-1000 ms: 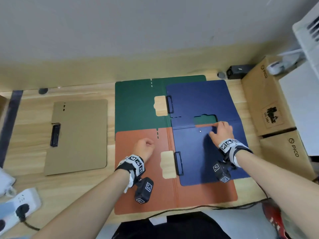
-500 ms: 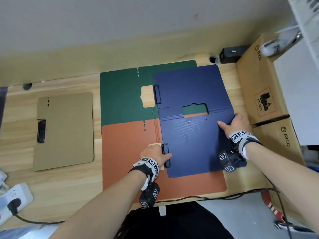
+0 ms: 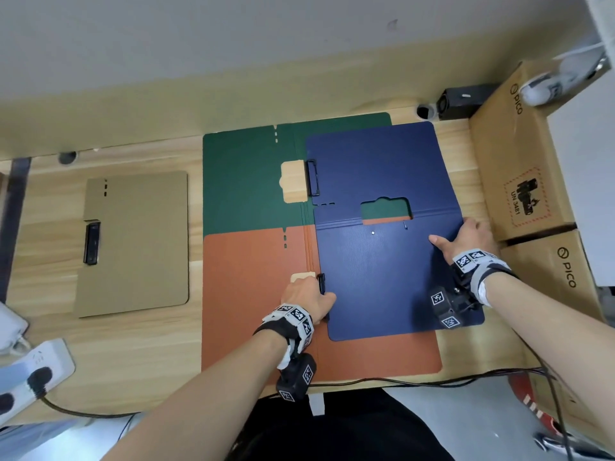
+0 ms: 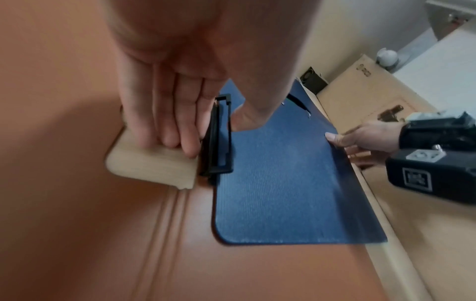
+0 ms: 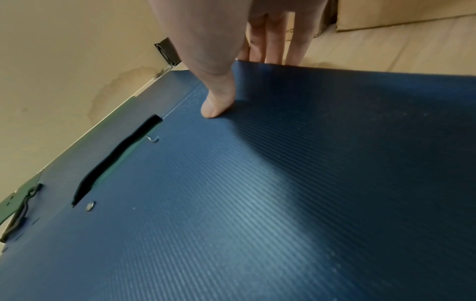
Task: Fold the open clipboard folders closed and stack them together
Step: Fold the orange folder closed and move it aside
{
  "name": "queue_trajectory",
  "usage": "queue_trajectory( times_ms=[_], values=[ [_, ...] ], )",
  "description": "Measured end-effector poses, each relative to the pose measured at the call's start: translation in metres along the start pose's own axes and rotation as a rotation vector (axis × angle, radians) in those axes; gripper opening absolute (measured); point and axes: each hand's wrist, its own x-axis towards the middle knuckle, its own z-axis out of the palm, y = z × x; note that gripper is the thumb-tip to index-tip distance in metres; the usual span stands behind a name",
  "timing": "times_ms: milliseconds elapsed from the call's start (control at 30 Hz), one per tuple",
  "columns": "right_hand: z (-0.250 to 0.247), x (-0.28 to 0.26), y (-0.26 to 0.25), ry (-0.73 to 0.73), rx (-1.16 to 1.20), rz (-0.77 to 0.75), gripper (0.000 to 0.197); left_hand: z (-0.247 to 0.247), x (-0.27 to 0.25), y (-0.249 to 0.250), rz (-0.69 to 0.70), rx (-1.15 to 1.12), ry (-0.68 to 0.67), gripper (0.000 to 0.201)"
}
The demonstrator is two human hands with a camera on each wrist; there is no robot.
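An open blue folder lies across the right halves of an open green folder and an open orange folder. A closed tan folder lies apart at the left. My left hand holds the blue folder's left edge at its black clip. Its thumb is on the blue cover and its fingers press beside the clip. My right hand pinches the blue folder's right edge near the fold. There the thumb lies on top and the fingers go under the slightly lifted edge.
Two cardboard boxes stand close against the right side of the blue folder. A small black device sits at the back right by the wall. A white power strip lies front left, and a black cable runs along the table's front edge.
My left hand has moved right from the orange folder to the blue folder's clip edge. My right hand has slid from near the cutout to the blue folder's right edge.
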Motion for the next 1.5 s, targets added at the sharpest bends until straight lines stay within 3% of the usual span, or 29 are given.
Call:
queue_trajectory(
  times_ms=[267,500,667,833,933,1033,1300,1367,1433,1500],
  values=[
    [-0.003,-0.006,-0.008,-0.008,-0.033,-0.036,0.071,0.000,-0.009,-0.007,-0.087,-0.051,0.061,0.026],
    [-0.002,-0.019,-0.011,0.056,-0.055,-0.004,0.069,0.003,-0.009,-0.025,-0.061,-0.064,0.031,0.030],
    [0.016,-0.064,-0.026,0.050,-0.019,-0.165,0.072,-0.008,-0.023,-0.069,0.022,-0.092,0.071,0.026],
    [0.048,-0.122,-0.066,-0.023,-0.086,-0.394,0.066,-0.035,-0.031,-0.150,-0.147,-0.217,0.225,0.024],
    [0.072,-0.159,-0.085,-0.111,-0.204,-0.521,0.070,-0.041,-0.035,-0.203,-0.304,-0.313,0.343,0.041],
    [0.095,-0.188,-0.095,-0.180,-0.316,-0.581,0.075,-0.038,-0.046,-0.240,-0.442,-0.305,0.365,0.061],
    [0.124,-0.211,-0.096,-0.218,-0.427,-0.534,0.075,-0.021,-0.052,-0.249,-0.414,-0.769,0.320,0.071],
    [0.123,-0.211,-0.096,-0.241,-0.431,-0.522,0.073,-0.023,-0.055,-0.246,-0.473,-0.829,0.278,0.055],
    [0.121,-0.210,-0.096,-0.258,-0.425,-0.511,0.074,-0.030,-0.062,-0.242,-0.501,-0.895,0.239,0.010],
    [0.119,-0.208,-0.095,-0.272,-0.420,-0.522,0.076,-0.037,-0.068,-0.238,-0.467,-0.959,0.240,0.021]
  ],
)
